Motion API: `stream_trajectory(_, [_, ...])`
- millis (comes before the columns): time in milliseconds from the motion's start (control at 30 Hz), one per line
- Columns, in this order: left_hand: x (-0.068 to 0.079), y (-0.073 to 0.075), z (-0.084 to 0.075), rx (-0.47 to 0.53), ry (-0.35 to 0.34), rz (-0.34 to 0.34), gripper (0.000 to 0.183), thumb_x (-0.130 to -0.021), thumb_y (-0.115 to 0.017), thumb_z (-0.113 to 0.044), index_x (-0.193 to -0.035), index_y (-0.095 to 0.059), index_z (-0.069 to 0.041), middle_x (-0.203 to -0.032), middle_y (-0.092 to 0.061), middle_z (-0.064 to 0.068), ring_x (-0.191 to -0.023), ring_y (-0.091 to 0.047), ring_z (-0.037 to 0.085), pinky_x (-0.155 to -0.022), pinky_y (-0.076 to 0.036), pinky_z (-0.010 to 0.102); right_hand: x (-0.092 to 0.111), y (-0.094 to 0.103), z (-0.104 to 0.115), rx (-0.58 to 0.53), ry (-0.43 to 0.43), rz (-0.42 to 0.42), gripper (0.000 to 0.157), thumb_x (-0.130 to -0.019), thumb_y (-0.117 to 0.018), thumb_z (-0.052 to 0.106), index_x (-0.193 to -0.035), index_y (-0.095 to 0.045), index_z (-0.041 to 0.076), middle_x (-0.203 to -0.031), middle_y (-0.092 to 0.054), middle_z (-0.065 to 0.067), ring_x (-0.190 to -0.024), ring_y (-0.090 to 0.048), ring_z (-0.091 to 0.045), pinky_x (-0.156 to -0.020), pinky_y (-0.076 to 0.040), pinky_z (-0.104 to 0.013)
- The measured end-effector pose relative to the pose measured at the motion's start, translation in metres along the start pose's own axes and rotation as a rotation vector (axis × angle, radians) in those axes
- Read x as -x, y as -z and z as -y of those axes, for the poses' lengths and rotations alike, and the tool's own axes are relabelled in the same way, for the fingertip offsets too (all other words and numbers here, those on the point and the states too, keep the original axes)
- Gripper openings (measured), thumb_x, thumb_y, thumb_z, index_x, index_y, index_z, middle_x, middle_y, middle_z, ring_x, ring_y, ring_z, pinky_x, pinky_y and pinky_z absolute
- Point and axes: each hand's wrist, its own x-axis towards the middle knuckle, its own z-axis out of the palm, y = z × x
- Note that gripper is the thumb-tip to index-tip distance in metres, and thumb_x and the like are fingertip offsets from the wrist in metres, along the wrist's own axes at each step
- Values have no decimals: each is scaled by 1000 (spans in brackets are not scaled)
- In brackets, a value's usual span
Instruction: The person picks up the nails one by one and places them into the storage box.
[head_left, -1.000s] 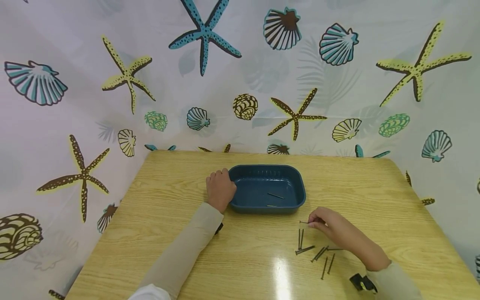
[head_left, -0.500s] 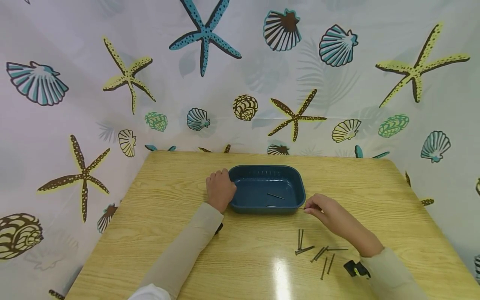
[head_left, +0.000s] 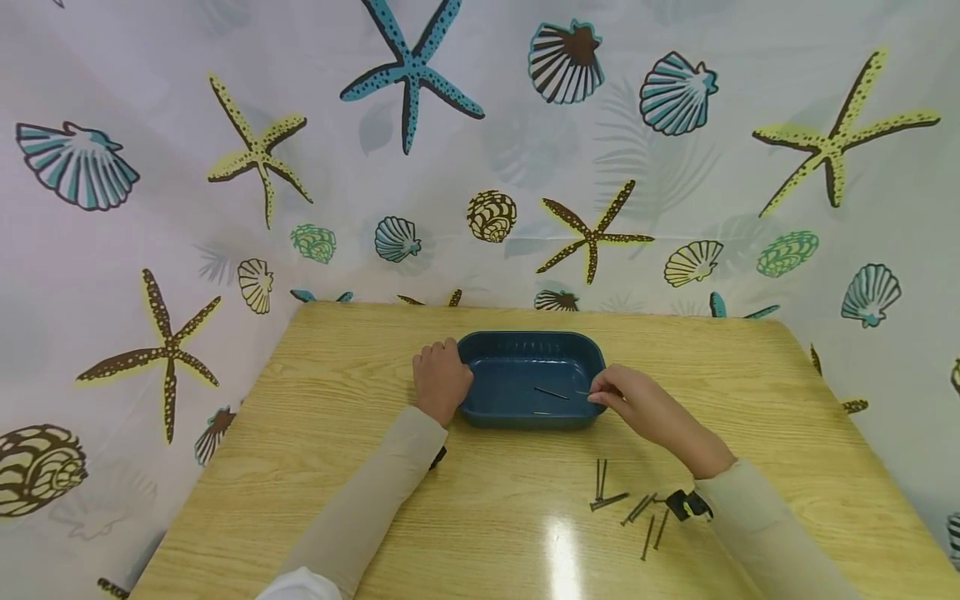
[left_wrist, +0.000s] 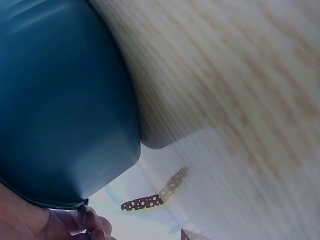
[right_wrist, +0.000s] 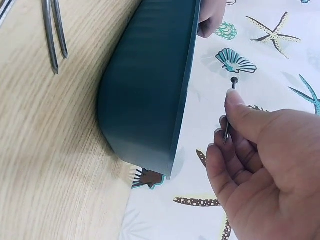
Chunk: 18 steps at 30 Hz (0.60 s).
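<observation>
A dark blue plastic tray (head_left: 517, 421) stands on the table, with two nails (head_left: 551, 392) lying on its floor. My left hand (head_left: 442, 379) grips the tray's left rim, and its fingertips show at the rim in the left wrist view. Over the tray's right end, my right hand (head_left: 626, 396) pinches a nail (right_wrist: 234, 81) between thumb and fingers. The nail's round head sticks out past the thumb in the right wrist view, and its pointed end lies along the fingers. In the head view that nail points left over the tray.
Several loose nails (head_left: 610, 502) lie on the wooden table (head_left: 480, 508) in front of the tray, some partly behind the right wrist's strap. A patterned curtain (head_left: 450, 167) with shells and starfish hangs around the table's back and sides.
My right hand has carried the nail up and left, from the table in front of the tray to over its right end. The left hand has stayed on the rim.
</observation>
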Motion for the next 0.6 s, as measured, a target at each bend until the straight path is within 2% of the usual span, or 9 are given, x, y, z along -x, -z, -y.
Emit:
stream_trajectory(367, [-2,-2,0,-15,10,38,20,-87,-48,-14,-102,-58,-6,-93,-59,11,-88,-53,30,-78,-40,44,-33,-7,-4,18,35,7,5,-89,-59,10,-94,-61,12,-86,-58,-1,-71,-50,-11,-65,-45,-30])
stream_trajectory(600, [1,2,-2,-12,9,25,19,-87,-49,-13,-101,-59,-5,-92,-59,12,-86,-53,31,-78,-40,44,-56,-19,-7,42,32,33,6,-90,-59,15,-93,-61,9,-85,-56,2,-73,-52,-11,-67,-45,-31])
